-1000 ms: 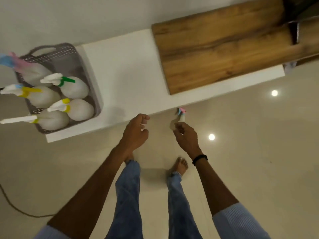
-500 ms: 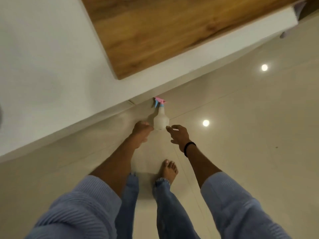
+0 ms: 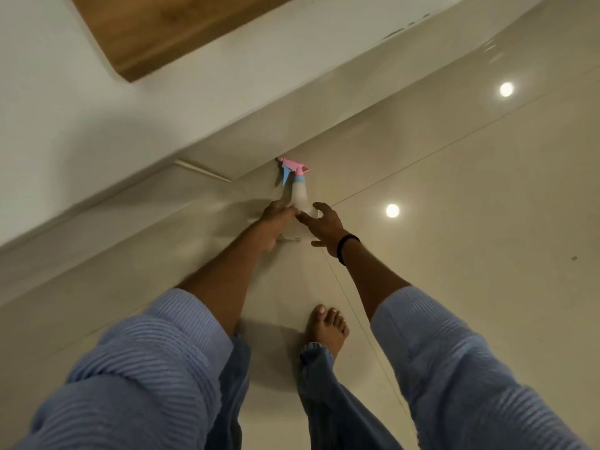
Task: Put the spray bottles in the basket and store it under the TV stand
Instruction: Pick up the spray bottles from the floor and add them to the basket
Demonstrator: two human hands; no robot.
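Note:
A white spray bottle [image 3: 299, 194] with a pink and blue trigger head stands upright on the floor, close to the front edge of the white TV stand [image 3: 136, 125]. My left hand [image 3: 276, 222] wraps the bottle's left side and my right hand [image 3: 324, 224] cups its right side, so both hands touch its lower body. The bottle's base is hidden behind my fingers. The basket with the other bottles is out of view.
A wooden board [image 3: 168, 27] lies on the TV stand at the top. Glossy beige floor tiles [image 3: 454, 222] with ceiling-light reflections spread to the right. My bare foot [image 3: 326, 329] stands just behind the bottle.
The view has swung right and down, and the basket has left the frame. Both hands dropped to the floor and closed in on the bottle from each side.

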